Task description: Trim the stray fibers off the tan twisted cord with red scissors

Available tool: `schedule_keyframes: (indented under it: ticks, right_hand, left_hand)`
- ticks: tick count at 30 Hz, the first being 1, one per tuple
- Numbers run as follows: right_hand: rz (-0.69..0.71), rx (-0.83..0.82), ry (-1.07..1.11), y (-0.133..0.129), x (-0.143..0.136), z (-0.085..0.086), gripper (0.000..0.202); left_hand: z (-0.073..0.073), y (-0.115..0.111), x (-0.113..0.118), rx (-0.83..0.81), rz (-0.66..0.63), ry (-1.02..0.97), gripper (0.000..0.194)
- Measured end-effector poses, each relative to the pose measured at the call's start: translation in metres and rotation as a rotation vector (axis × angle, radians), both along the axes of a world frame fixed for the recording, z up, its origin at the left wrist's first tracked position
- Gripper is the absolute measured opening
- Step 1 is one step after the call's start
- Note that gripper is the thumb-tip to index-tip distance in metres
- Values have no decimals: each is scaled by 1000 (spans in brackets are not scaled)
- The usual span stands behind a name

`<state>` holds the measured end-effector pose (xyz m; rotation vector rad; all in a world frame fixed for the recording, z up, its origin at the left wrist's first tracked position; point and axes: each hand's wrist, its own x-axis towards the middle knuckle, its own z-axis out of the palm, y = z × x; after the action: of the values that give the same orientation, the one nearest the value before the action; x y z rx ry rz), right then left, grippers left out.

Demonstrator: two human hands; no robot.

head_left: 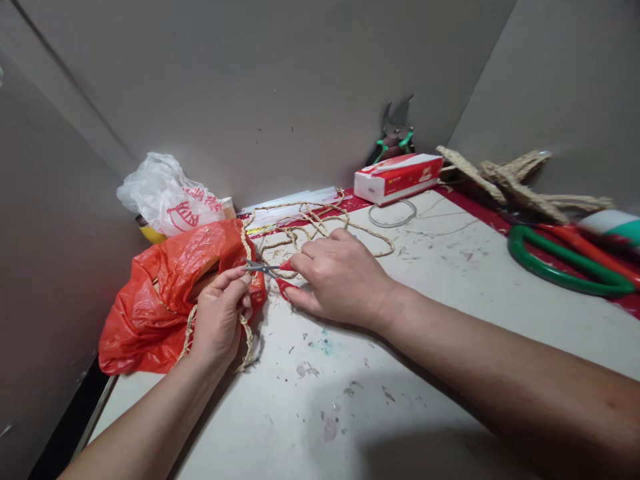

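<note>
My left hand [220, 313] pinches a thin braided straw cord [247, 243] in front of a red plastic bag [145, 307]. The cord hangs below that hand and runs up and back into loose loops on the table. My right hand [345, 277] grips small scissors [283, 277] by their red handles. Their slim metal blades point left, right at the cord beside my left fingertips. Whether the blades are closed around the cord is too small to tell. Something brown shows through the mouth of the red bag.
On the white table [310, 413] lie scraps. Along the back are a white plastic bag [170, 193], clear sticks [295, 202], a red-and-white tissue pack [397, 177], and pruning shears [395, 133] against the wall. Straw braids [525, 183] and large green-handled scissors [570, 283] lie right.
</note>
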<state>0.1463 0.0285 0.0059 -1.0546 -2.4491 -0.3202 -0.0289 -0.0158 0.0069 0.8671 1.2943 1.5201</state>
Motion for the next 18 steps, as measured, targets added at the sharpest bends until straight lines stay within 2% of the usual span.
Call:
schedule_keyframes:
  ticks: [18]
  right_hand:
    - [26, -121, -67, -1, -2, 5, 30]
  left_hand:
    - [-3, 0, -1, 6, 29, 69, 19]
